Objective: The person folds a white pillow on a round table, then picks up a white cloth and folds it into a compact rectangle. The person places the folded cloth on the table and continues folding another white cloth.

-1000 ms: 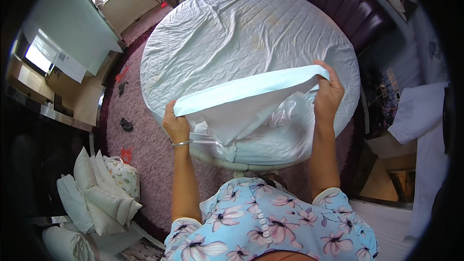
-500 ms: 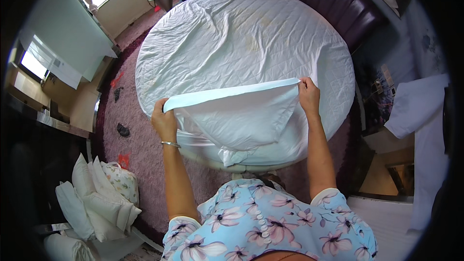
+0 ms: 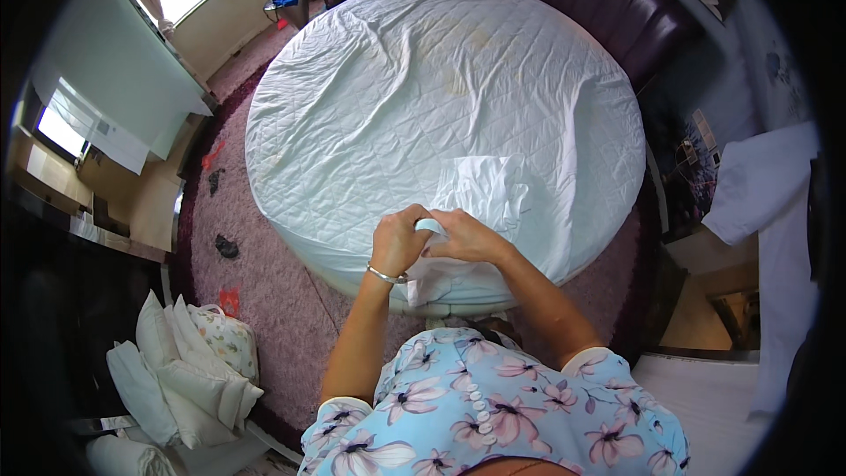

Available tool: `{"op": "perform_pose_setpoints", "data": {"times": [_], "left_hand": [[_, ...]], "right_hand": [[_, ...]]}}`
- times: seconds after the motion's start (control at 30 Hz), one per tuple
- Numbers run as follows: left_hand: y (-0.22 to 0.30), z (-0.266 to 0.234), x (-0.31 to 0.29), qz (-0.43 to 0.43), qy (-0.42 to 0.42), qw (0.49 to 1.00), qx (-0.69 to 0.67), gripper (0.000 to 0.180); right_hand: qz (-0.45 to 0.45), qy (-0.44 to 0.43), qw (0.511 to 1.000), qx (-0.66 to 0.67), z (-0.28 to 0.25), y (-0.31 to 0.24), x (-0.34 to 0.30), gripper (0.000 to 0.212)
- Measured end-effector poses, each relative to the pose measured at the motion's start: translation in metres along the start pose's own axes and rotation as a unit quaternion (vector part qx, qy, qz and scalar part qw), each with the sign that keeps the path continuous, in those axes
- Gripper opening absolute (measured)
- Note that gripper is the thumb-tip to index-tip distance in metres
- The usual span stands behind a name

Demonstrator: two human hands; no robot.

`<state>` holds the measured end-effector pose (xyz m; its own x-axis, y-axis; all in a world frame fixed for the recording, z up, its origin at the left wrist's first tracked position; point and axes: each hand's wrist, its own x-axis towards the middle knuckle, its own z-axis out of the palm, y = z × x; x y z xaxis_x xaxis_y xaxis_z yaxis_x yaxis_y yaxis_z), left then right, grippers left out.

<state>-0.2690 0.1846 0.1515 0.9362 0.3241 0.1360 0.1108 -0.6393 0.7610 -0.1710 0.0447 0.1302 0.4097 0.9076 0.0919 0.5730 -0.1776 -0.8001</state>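
A white pillowcase [image 3: 485, 187] lies crumpled on the near part of a round bed [image 3: 352, 150], with part of it hanging over the bed's front edge. Its gathered hem is bunched between my two hands, which meet at the middle. My left hand [image 3: 401, 240], with a silver bangle at the wrist, is closed around the hem. Pressed close beside it, my right hand [image 3: 469, 236] grips the same bunched cloth. Most fingertips are hidden behind the hands. Under the cloth, the bed wears a wrinkled white quilted cover.
Bare white pillows [image 3: 194, 379] are piled at the lower left beside a floral-patterned bag [image 3: 220, 339]. Dark scraps [image 3: 226, 247] and a red piece [image 3: 229, 302] lie on the purple carpet [image 3: 273, 300]. White linen [image 3: 758, 185] hangs at the right. A dark padded headboard [image 3: 599, 0] curves behind the bed.
My hands have come together from wide apart. The hem that was stretched taut between them is now bunched up, and the pillowcase has dropped onto the bed in folds.
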Motion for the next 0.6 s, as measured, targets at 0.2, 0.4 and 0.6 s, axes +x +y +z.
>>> {"op": "perform_pose_setpoints", "data": {"times": [0.2, 0.4, 0.6], "left_hand": [[0.004, -0.002, -0.014, -0.032, 0.019, 0.984, -0.177, 0.033], [-0.027, 0.021, -0.025, -0.051, 0.004, 0.958, -0.282, 0.02], [0.001, 0.002, -0.022, -0.047, 0.032, 0.968, -0.244, 0.016]], "right_hand": [[0.113, 0.068, 0.974, 0.183, -0.018, -0.016, -0.004, 0.03], [0.064, 0.133, 0.959, 0.243, -0.035, -0.026, -0.002, 0.019], [0.008, 0.121, 0.965, 0.232, -0.04, -0.027, -0.007, 0.01]]}}
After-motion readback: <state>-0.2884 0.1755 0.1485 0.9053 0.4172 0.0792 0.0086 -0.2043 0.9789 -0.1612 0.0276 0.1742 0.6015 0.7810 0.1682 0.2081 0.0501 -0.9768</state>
